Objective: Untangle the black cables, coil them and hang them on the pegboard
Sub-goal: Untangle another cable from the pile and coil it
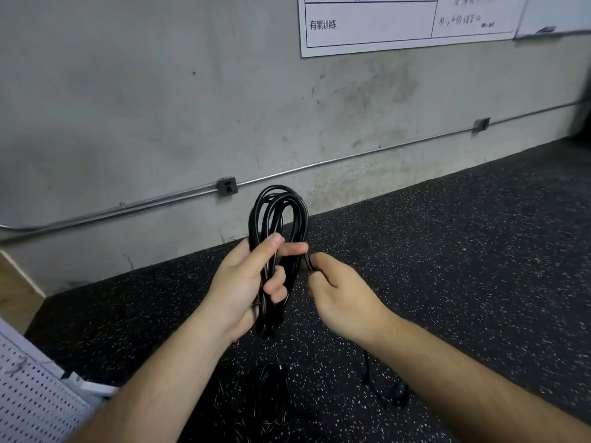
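Left hand (pixel 246 282) grips the coiled cable (pixel 278 215), right hand (pixel 335 289) pinches its loose tail — best wrap that tail snug round the middle, loops kept even.

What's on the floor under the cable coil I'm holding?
More black cables lie on the speckled floor below the cable coil; another strand lies beside the right forearm. The forearms cover parts of both.

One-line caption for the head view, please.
Left hand grips a coiled black cable while the right hand pinches one strand over speckled floor.
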